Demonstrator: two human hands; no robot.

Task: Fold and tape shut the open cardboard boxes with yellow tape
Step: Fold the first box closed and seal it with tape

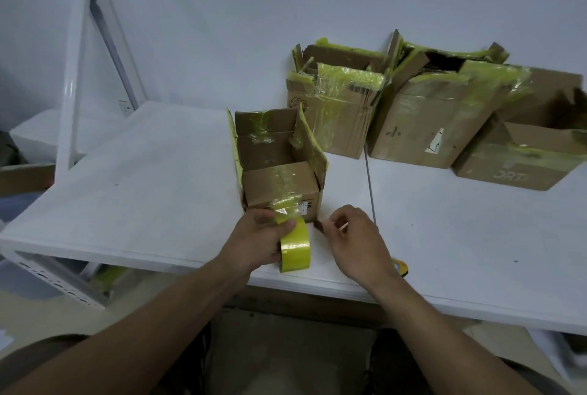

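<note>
Left hand (263,236) grips yellow tape roll (295,248) at near edge of white surface (143,172). Right hand (355,239) sits at its 3 o'clock, fingers curled, can't tell if pinching anything. Small open box (281,178) just beyond at 12 o'clock; three more open boxes (425,115) farther at 1–2 o'clock.

Your left hand (260,236) and right hand (355,242) are both bare, skin showing right to the fingertips. Back from each wrist, the left forearm (143,324) and right forearm (444,331) are bare too, all the way to the frame edge. Below and behind the left hand is a rounded grey-brown patch (47,350), maybe a trouser knee; too blurred to tell.
</note>
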